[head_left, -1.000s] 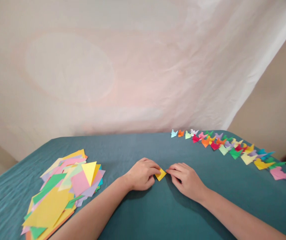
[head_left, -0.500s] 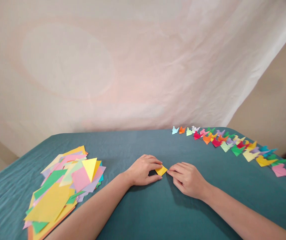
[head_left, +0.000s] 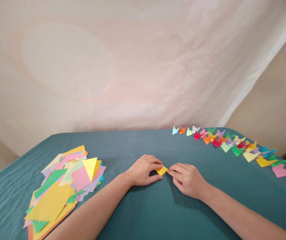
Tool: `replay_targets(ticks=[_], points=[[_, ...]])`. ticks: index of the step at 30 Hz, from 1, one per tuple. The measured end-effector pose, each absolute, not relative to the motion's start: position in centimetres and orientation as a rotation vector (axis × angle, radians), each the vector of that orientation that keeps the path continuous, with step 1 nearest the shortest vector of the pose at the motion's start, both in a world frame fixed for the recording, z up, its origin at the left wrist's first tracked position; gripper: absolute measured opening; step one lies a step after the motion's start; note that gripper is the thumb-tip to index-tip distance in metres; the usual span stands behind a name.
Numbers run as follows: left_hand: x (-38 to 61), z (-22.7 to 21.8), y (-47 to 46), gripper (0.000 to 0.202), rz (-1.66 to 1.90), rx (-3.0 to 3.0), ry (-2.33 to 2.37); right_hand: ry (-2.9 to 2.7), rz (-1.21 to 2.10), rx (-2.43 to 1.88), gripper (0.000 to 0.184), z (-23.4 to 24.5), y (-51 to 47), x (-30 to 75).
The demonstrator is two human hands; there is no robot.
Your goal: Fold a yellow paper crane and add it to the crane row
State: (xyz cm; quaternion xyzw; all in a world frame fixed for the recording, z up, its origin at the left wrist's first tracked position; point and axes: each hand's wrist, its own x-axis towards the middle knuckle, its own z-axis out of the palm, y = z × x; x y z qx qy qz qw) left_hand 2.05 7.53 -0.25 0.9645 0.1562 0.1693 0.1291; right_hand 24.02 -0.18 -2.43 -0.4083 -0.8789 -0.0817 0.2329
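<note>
Left hand (head_left: 144,170) has its fingers bent over the top of a small yellow paper (head_left: 161,170), with its thumb held apart from them, so it looks like it presses more than it pinches. Next comes the paper, folded small, low on the table (head_left: 143,216) between the two hands. It should be very light. The folds should make it a bit stiff, but it could still crease or rip if pulled hard, and it might slide on the cloth. Pressing down on its left side seems best, with a soft pinch at its right corner. Right hand (head_left: 186,178) has its fingertips close together at that corner; I can't tell if they grip it. Farther right sit small paper birds (head_left: 263,162).
</note>
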Motion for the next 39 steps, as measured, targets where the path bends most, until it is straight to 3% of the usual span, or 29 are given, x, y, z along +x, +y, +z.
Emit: replay_targets(ticks=[28,39], points=[[2.32,-0.72,7.82,0.047,0.598,2.662,0.527,-2.452,-0.24,-1.018,0.031,-2.15,0.22,23.45],[2.25,-0.61,7.86,0.041,0.594,2.632,0.513,-2.422,-0.183,-1.044,0.034,-2.19,0.15,23.42]])
